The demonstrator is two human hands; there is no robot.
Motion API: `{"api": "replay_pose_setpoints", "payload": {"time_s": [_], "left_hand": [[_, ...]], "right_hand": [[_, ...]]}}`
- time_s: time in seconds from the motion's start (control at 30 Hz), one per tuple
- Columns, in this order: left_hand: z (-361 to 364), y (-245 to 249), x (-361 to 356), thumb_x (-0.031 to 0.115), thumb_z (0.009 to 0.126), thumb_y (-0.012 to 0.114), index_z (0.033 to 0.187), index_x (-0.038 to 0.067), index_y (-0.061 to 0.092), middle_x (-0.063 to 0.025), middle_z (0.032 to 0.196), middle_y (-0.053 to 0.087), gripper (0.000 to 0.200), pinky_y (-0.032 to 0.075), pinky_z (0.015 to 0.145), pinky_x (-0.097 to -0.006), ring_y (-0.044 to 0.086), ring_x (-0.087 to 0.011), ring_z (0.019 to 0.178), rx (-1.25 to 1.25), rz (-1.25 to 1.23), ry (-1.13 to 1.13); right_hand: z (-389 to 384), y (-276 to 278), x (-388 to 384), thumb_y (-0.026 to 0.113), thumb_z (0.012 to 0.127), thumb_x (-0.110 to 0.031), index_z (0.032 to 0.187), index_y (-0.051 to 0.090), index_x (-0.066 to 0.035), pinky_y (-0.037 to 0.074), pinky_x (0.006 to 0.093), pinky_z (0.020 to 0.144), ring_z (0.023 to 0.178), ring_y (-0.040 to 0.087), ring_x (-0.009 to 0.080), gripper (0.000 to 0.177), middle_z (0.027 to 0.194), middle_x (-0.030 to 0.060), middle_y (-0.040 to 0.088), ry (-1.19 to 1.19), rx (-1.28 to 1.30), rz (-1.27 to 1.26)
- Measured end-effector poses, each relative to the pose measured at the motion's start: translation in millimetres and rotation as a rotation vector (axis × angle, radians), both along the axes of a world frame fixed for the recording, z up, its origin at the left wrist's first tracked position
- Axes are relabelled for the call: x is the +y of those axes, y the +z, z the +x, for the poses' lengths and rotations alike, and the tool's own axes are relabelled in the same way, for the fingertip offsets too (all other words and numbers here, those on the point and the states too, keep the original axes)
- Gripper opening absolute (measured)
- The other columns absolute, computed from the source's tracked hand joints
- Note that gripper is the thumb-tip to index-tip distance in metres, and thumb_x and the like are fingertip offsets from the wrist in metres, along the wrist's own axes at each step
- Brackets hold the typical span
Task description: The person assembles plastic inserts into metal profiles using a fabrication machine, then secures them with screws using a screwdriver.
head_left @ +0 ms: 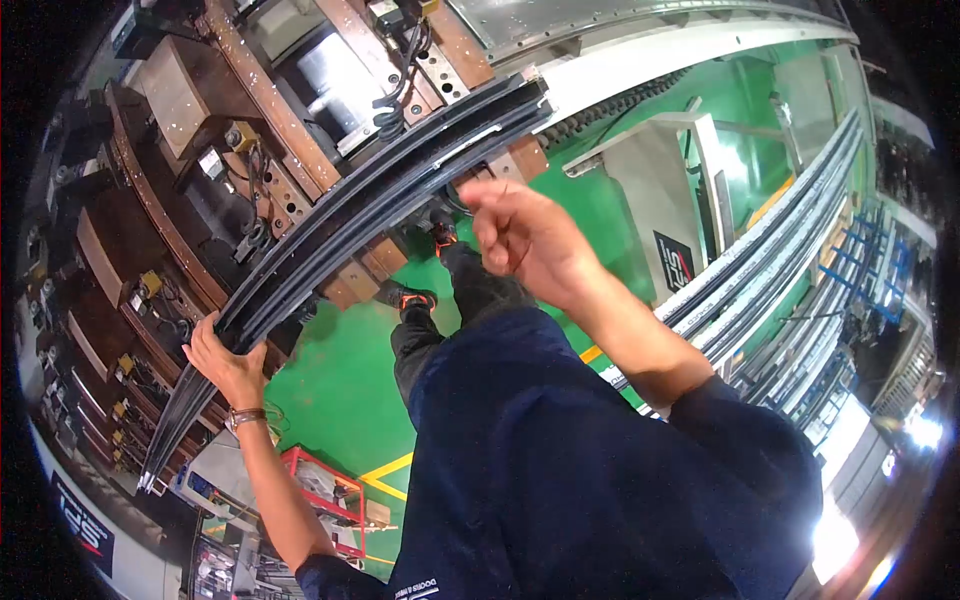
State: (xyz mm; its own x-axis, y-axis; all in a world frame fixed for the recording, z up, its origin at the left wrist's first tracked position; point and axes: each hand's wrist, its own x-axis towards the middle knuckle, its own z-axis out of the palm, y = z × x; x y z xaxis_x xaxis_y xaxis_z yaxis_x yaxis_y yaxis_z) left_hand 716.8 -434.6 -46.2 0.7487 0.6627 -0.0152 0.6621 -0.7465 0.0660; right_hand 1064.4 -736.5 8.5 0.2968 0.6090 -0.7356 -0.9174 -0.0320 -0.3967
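Observation:
Long dark profiles (350, 205) lie side by side across the machine's supports, running from the upper middle to the lower left. My left hand (228, 362) is wrapped over them near their lower left part, thumb on the near side. Below their upper right end, my right hand (520, 235) hangs in the air with its fingers loosely curled, apart from the profiles. What it holds, if anything, is too blurred to make out. A pale strip (468, 146) shows on top of the profiles near that end.
Brown machine beams (270, 95) with clamps and cables stand beyond the profiles. A grey metal frame (640, 170) and a rack of long profiles (770, 260) are on the right. A red cart (350, 485) stands at the lower left on the green floor (340, 400).

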Motion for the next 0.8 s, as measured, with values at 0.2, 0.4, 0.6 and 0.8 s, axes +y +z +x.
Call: {"api": "replay_pose_setpoints", "payload": {"time_s": [0.2, 0.4, 0.6, 0.8], "left_hand": [[1, 3, -1, 0.018, 0.054, 0.088, 0.131, 0.009, 0.051, -0.0118, 0.128, 0.055, 0.086, 0.020, 0.120, -0.0550, 0.047, -0.0317, 0.129, 0.015, -0.023, -0.023], [2, 7, -5, 0.015, 0.056, 0.088, 0.140, 0.011, 0.046, -0.0130, 0.142, 0.048, 0.094, 0.017, 0.122, -0.0543, 0.038, -0.0322, 0.140, 0.025, -0.036, 0.008], [15, 3, -41, 0.011, 0.064, 0.082, 0.155, 0.007, 0.030, -0.0214, 0.161, 0.024, 0.104, 0.016, 0.123, -0.0518, 0.021, -0.0420, 0.149, -0.164, 0.026, 0.121], [-18, -44, -137, 0.024, 0.084, 0.073, 0.157, 0.001, 0.022, -0.0292, 0.163, 0.013, 0.092, 0.015, 0.122, -0.0547, 0.014, -0.0454, 0.150, -0.229, 0.027, 0.357]], "right_hand": [[-41, -62, -38, 0.062, 0.099, -0.034, 0.087, 0.059, -0.009, 0.043, 0.0267, 0.052, 0.054, 0.052, 0.0103, 0.028, 0.067, -0.0007, 0.056, 0.313, -0.072, -0.050], [-72, -166, -99, 0.070, 0.091, -0.031, 0.104, 0.064, -0.004, 0.051, 0.0276, 0.054, 0.058, 0.061, 0.0128, 0.031, 0.072, 0.0040, 0.064, 0.577, -0.333, -0.371], [-93, -279, -230, 0.064, 0.094, -0.034, 0.114, 0.067, -0.004, 0.053, 0.0327, 0.060, 0.072, 0.067, 0.0174, 0.037, 0.087, 0.0096, 0.071, 1.048, -0.651, -0.677], [-115, -228, -253, 0.058, 0.097, -0.043, 0.125, 0.064, -0.008, 0.056, 0.0411, 0.085, 0.100, 0.069, 0.0221, 0.044, 0.113, 0.0124, 0.070, 0.900, 0.166, -0.797]]}}
